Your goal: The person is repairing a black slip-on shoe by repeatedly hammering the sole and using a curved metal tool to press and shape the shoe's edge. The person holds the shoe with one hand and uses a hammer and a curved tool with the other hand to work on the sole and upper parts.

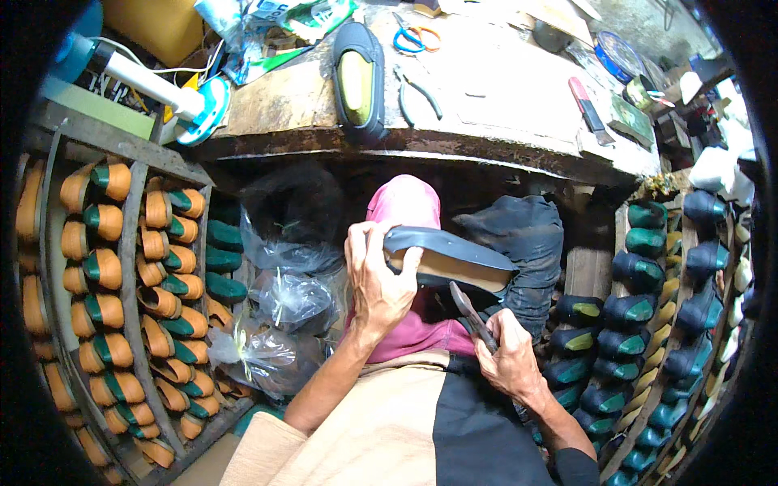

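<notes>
In front of my lap my left hand (379, 279) grips a shoe (454, 249) by one end, fingers behind it and thumb across its side. The shoe is tilted, its smooth blue-grey sole turned upward, with a tan surface below the sole's edge and dark material under that. My right hand (509, 356) is closed around a long, narrow dark tool (470, 312), whose kind I cannot make out. The tool's far end lies just below the shoe; whether they touch is hard to tell. Pink cloth (405, 202) covers one leg.
On the workbench (267, 109) ahead are a dark shoe (356, 81), pliers (417, 95), scissors (413, 36) and a red-handled blade (590, 109). Racks of orange shoes (101, 267) stand left, dark shoes (636, 267) right. Clear plastic bags (284, 300) sit by my left arm.
</notes>
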`<state>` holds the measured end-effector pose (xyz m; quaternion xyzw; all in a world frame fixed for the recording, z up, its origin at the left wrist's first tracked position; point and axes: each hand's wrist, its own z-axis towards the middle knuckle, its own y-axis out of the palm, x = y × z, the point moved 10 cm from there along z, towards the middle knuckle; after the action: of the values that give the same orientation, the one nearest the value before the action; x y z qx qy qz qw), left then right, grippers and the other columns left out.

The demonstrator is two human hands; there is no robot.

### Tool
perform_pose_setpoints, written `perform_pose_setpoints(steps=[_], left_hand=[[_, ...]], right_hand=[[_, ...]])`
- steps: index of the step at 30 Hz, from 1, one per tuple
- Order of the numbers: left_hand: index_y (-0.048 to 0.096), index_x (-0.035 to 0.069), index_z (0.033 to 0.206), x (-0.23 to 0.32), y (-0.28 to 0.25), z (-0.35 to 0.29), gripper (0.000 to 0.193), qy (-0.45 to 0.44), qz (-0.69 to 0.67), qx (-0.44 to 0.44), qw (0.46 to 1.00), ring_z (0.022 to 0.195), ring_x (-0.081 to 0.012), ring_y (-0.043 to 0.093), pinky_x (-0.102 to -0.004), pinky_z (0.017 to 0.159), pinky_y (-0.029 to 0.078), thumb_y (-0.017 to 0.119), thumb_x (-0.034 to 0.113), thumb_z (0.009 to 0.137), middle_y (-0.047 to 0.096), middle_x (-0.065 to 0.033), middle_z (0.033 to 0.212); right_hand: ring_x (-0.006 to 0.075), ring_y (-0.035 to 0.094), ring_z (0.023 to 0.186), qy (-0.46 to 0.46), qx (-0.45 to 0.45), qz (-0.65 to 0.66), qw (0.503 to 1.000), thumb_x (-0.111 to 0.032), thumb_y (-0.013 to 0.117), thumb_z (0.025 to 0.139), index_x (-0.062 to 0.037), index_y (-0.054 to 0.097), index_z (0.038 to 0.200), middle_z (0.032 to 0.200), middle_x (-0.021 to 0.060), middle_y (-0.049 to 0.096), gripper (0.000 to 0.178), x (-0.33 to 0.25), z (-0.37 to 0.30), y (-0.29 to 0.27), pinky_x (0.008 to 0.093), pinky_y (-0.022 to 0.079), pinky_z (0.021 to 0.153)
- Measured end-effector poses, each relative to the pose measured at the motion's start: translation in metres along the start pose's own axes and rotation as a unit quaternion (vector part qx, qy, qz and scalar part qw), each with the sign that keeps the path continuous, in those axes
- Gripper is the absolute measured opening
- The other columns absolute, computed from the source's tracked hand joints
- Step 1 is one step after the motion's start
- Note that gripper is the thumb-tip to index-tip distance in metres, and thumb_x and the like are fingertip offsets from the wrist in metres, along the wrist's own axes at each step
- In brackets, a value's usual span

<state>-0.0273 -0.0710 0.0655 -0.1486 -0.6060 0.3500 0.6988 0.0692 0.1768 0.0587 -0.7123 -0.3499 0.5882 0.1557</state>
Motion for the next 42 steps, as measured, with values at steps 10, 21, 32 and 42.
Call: perform_pose_setpoints(steps=[10, 21, 32, 42], left_hand=[[0.074, 0.005, 0.123, -0.007, 0.0, 0.011, 0.044, -0.008, -0.038, 0.001, 0.999, 0.114, -0.0353, 0.065, -0.0472, 0.102, 0.052, 0.09, 0.012, 0.083, 0.061, -0.0147, 0.118], [0.072, 0.004, 0.116, -0.024, 0.011, -0.003, 0.04, -0.058, -0.073, 0.047, 0.995, 0.103, -0.032, 0.068, -0.0435, 0.094, 0.055, 0.089, 0.008, 0.079, 0.065, -0.0131, 0.113], [0.073, 0.004, 0.121, -0.021, 0.014, -0.01, 0.04, -0.06, -0.114, -0.012, 0.992, 0.11, -0.0298, 0.068, -0.0415, 0.099, 0.054, 0.082, -0.002, 0.082, 0.064, -0.0124, 0.116], [0.073, 0.005, 0.126, -0.019, 0.007, -0.015, 0.044, -0.067, -0.156, -0.033, 0.985, 0.118, -0.0369, 0.062, -0.048, 0.106, 0.05, 0.083, 0.003, 0.084, 0.062, -0.0153, 0.119]], right_hand=[[0.0194, 0.059, 0.071, 0.079, -0.081, 0.281, 0.953, -0.008, 0.071, 0.108, 0.0022, 0.069, 0.101, 0.08, 0.0106, 0.06, 0.013, -0.01, 0.019, 0.04, 0.0388, 0.049, 0.067], [0.0132, 0.072, 0.099, 0.127, -0.162, 0.393, 0.896, -0.013, 0.063, 0.118, 0.001, 0.079, 0.136, 0.11, 0.0046, 0.08, 0.028, 0.019, 0.031, 0.069, 0.0312, 0.059, 0.093], [0.0248, 0.08, 0.107, 0.103, -0.167, 0.478, 0.856, -0.015, 0.056, 0.121, 0.0105, 0.076, 0.123, 0.12, 0.018, 0.083, 0.032, 0.014, 0.043, 0.103, 0.0413, 0.065, 0.1], [0.0127, 0.074, 0.09, 0.118, -0.207, 0.264, 0.935, -0.02, 0.058, 0.121, 0.0025, 0.081, 0.114, 0.1, 0.0078, 0.082, 0.032, -0.002, 0.046, 0.079, 0.0306, 0.061, 0.084]])
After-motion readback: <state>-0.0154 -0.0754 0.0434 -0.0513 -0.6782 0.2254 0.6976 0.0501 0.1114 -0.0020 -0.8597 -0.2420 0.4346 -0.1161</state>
